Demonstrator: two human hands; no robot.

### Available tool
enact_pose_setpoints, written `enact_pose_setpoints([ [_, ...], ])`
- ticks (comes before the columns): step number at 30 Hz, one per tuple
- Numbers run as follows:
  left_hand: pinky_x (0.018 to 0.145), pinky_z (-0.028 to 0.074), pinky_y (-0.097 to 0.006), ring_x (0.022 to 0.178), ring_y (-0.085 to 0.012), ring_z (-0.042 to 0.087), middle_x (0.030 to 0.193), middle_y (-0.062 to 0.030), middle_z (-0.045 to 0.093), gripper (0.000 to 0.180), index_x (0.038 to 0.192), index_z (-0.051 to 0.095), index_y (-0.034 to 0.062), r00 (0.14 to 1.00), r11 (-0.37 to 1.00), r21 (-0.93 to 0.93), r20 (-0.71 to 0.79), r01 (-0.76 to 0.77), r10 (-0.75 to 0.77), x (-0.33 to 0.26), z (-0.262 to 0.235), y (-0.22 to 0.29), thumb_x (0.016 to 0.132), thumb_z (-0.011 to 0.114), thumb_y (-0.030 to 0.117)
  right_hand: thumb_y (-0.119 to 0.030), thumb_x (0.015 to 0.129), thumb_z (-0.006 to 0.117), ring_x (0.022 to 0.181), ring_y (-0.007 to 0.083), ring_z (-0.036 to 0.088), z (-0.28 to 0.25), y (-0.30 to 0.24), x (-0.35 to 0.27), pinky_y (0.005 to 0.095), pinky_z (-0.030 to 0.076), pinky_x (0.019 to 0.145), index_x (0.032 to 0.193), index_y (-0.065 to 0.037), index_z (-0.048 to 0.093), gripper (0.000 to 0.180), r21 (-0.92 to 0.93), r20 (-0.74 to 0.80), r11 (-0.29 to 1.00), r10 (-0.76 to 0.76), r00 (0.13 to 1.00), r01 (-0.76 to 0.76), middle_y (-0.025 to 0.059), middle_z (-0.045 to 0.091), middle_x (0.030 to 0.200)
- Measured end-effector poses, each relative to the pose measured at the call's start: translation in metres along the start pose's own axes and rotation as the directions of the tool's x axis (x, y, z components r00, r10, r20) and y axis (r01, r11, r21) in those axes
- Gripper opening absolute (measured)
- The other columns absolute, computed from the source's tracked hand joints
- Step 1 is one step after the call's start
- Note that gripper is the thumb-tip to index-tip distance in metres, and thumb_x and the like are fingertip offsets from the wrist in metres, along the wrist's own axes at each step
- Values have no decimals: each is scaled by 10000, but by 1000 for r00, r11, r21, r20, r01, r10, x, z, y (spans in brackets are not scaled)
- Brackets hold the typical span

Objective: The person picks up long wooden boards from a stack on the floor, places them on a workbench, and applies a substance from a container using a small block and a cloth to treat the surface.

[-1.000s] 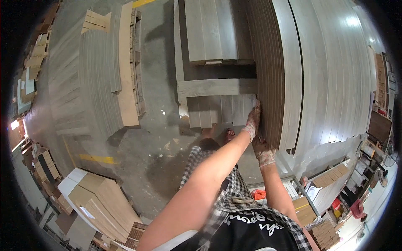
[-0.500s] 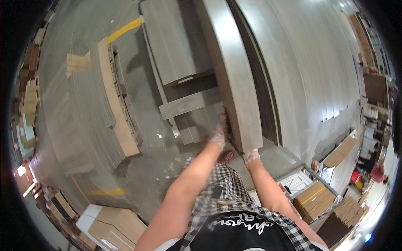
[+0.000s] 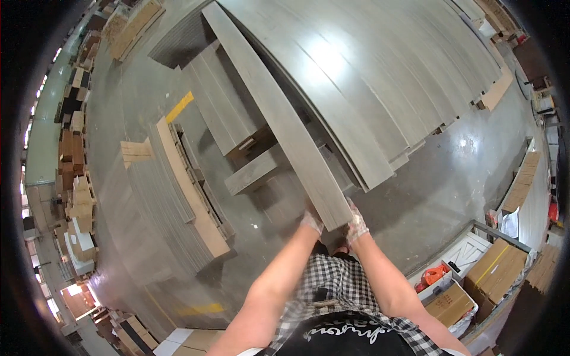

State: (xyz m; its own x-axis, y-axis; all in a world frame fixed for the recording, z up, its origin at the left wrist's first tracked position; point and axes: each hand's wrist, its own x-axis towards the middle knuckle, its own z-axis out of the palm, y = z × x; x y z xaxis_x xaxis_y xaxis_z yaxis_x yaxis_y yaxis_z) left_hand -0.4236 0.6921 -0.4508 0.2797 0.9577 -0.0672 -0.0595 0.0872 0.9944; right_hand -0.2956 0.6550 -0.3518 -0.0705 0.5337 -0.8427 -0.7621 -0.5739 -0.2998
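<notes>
A long grey wood-grain plank (image 3: 284, 127) runs from between my hands away to the far left. My left hand (image 3: 312, 222), in a thin pale glove, closes on the left edge at its near end. On the opposite edge of that end, my right hand (image 3: 357, 223), gloved the same way, grips too. The undersides of both hands and some fingers are hidden by the plank. Under and left of it lie a block of grey boards (image 3: 217, 98) and a shorter grey board (image 3: 255, 173) set crosswise.
A broad stack of grey planks (image 3: 362, 89) stands to the right. At left, more thin boards (image 3: 157, 190) rest beside a pallet (image 3: 199, 172). A framed cart (image 3: 475, 228) with cardboard boxes (image 3: 496, 267) is at lower right. Yellow floor tape (image 3: 180, 107) shows beyond.
My view has shifted, and the plank now slants further toward the far left. My left hand has come back along its edge to the near end, level with my right hand.
</notes>
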Motion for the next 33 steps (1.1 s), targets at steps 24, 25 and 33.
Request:
enact_pose_setpoints([
  [24, 1158, 287, -445, 1415, -322, 329, 1540, -147, 349, 772, 1518, 299, 18, 725, 925, -209, -575, 317, -379, 230, -202, 206, 1017, 333, 604, -436, 977, 530, 1004, 280, 619, -165, 44, -173, 428, 525, 884, 1049, -171, 638, 295, 493, -230, 776, -320, 919, 393, 94, 636, 1163],
  [25, 1140, 321, -443, 1395, -329, 368, 1523, -135, 383, 791, 1517, 301, 21, 665, 887, -292, -588, 357, -461, 262, -198, 234, 1007, 344, 625, -416, 976, 544, 1002, 276, 620, -171, 47, -170, 425, 528, 877, 1002, -182, 631, 251, 432, -337, 794, -298, 893, 427, 90, 639, 1142],
  [33, 1003, 484, -444, 1177, -290, 568, 1310, -132, 591, 647, 1396, 469, 50, 866, 885, -287, -242, 367, -437, 415, -356, 215, 1011, 391, 564, -436, 992, 531, 1059, 288, 594, -216, 59, -158, 444, 505, 918, 1149, -137, 602, 345, 505, -348, 784, -198, 916, 361, 98, 626, 1179],
])
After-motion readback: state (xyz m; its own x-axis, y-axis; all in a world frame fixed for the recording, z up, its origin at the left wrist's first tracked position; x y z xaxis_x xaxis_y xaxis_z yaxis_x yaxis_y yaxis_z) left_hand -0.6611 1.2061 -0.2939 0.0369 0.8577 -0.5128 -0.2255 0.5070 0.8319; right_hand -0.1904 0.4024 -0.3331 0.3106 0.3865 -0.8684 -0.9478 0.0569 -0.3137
